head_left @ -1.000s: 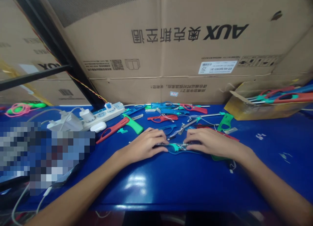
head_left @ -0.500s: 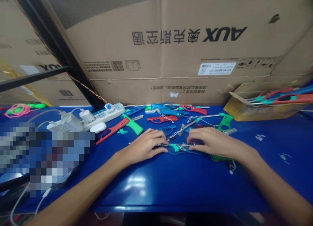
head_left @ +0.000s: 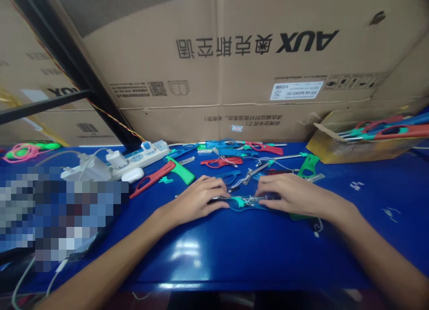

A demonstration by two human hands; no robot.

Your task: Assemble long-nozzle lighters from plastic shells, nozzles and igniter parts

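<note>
A blue casing (head_left: pixel 247 207) was held at its nine o'clock end by the left hand (head_left: pixel 203 198), at three o'clock by the right hand (head_left: pixel 286 194). From it, a red casing (head_left: pixel 231 161) was seen toward eleven, a filled carton (head_left: pixel 360 151) toward two, a power strip (head_left: pixel 134 161) toward ten.

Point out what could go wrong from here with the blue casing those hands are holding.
The thin wires in the open blue casing might get pinched or tugged by the left hand or right hand.

The small teal part in it could slip out if the casing tilts.

The green piece under the right wrist might get nudged.
</note>
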